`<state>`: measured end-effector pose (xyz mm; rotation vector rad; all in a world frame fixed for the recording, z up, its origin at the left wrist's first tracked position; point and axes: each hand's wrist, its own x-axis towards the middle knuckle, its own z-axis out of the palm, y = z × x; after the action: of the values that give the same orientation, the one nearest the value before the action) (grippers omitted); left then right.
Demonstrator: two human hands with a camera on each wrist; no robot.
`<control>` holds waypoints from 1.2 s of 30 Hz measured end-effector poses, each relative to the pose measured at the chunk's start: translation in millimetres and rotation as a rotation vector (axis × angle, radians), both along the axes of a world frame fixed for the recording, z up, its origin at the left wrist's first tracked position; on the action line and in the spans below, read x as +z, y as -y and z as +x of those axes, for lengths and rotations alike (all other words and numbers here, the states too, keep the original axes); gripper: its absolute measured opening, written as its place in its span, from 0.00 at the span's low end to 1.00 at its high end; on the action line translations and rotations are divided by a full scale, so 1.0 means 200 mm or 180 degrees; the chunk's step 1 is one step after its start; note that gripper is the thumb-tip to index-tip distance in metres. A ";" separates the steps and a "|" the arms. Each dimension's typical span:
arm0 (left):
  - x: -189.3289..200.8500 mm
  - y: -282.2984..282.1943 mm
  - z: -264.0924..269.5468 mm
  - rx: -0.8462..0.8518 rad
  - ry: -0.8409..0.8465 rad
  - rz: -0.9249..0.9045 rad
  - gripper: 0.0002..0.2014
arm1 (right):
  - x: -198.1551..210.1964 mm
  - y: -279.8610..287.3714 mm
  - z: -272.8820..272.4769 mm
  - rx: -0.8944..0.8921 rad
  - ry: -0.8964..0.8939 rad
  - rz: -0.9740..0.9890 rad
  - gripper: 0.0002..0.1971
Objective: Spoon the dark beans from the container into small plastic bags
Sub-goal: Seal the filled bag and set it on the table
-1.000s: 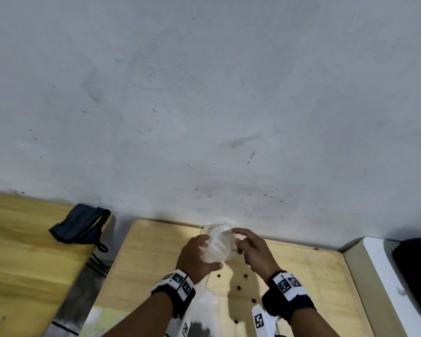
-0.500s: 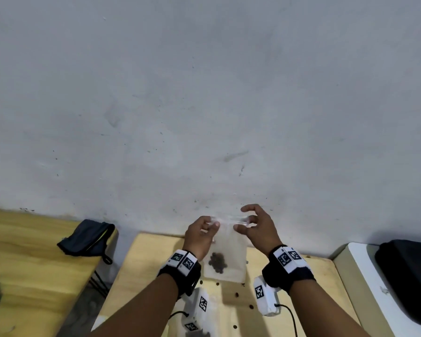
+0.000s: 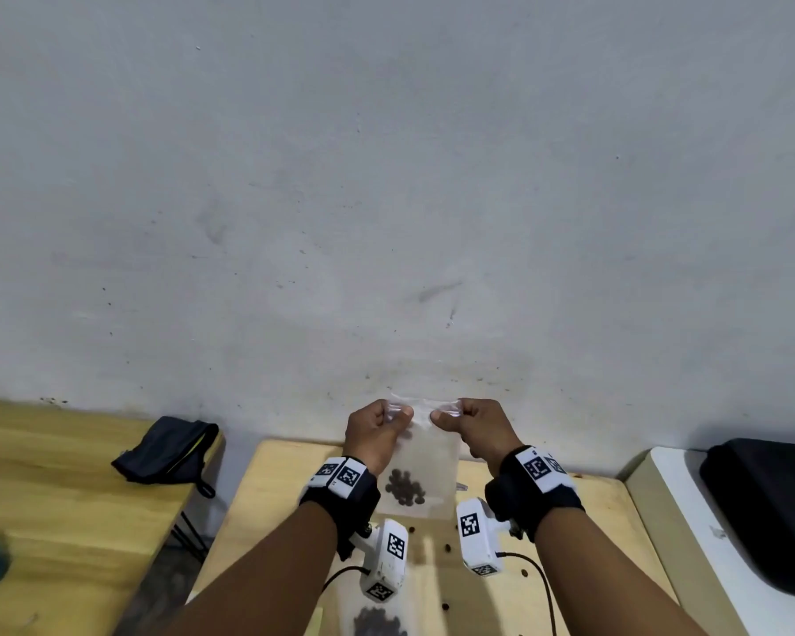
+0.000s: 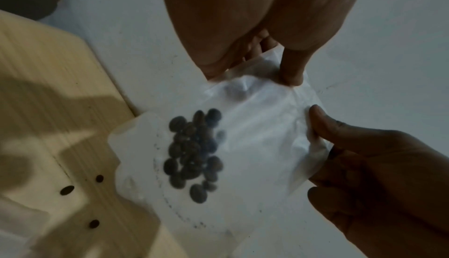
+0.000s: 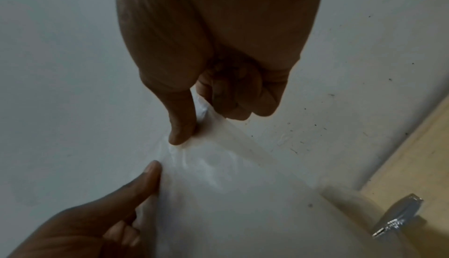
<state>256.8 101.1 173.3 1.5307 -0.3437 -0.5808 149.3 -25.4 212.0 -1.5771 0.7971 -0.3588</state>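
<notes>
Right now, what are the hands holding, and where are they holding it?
Both hands hold one small plastic bag with dark beans inside. The left hand and right hand each pinch its top edge.

Head cam looks down; wrist cams close, share bag [image 4: 255, 147].

Both hands pinch the clear bag [image 4: 255, 147] at its top edge; dark beans [image 4: 194, 152] cluster inside, loose beans [image 4: 66, 190] on the counter [image 4: 48, 89] at eight o'clock.
</notes>
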 end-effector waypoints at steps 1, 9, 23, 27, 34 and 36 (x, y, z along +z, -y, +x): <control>0.00 0.00 0.00 -0.0008 -0.0013 -0.0015 0.07 | 0.00 0.00 0.00 -0.0004 -0.0004 -0.0008 0.14; 0.01 -0.02 0.02 -0.0097 -0.0384 -0.0217 0.11 | -0.01 0.04 -0.02 -0.0338 -0.0177 0.0298 0.19; -0.04 -0.04 0.06 0.0154 -0.0876 -0.0414 0.06 | -0.02 -0.03 -0.08 -0.0255 0.0265 0.0076 0.13; -0.13 -0.08 0.08 0.0399 -0.0524 -0.0097 0.08 | -0.10 -0.09 -0.11 0.0060 -0.0064 -0.0056 0.07; -0.30 -0.36 0.02 0.0085 -0.0348 -0.0048 0.30 | -0.36 -0.29 -0.04 -0.0468 -0.0357 0.0178 0.10; -0.38 -0.48 0.02 0.0027 -0.0499 0.0062 0.25 | -0.46 -0.38 0.01 -0.0542 -0.0595 0.0203 0.10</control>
<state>260.7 197.5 98.1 1.4938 -0.2118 -0.6946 150.4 50.1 119.2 -1.5019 1.0813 -0.3083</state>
